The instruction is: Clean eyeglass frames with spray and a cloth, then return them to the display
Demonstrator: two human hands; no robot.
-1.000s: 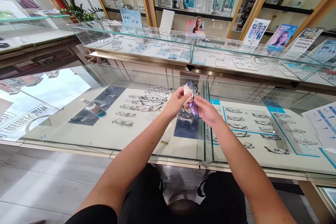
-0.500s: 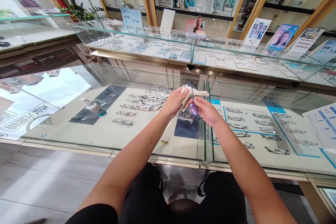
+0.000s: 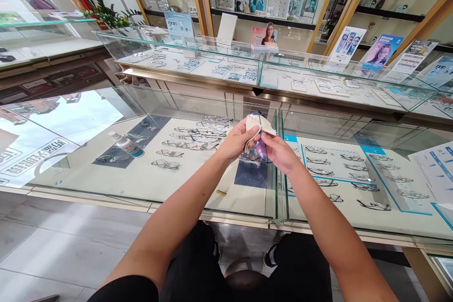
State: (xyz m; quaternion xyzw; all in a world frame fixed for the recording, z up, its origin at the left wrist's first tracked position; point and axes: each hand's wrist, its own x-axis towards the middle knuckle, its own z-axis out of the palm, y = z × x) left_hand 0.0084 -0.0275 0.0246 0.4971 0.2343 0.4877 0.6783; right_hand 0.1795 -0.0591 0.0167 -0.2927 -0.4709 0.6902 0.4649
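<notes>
Above the glass counter, both hands meet around a pair of glasses with purple-blue lenses (image 3: 262,149) and a cream cloth (image 3: 261,125). My left hand (image 3: 238,140) pinches the cloth against the upper part of the glasses, thumb on top. My right hand (image 3: 280,152) has its fingers closed on the glasses' frame at the right, close to the cloth's lower edge. One lens shows below the fingers; the cloth covers much of the rest.
A white spray bottle (image 3: 126,144) stands on the glass counter (image 3: 116,188) at the left. Rows of eyeglasses (image 3: 193,139) lie under the glass. Behind is another display case (image 3: 208,86) with upright cards. A stool (image 3: 244,277) is between my legs.
The cloth has spread wider over the glasses and its end at the right now hangs lower. Both hands have stayed in nearly the same place.
</notes>
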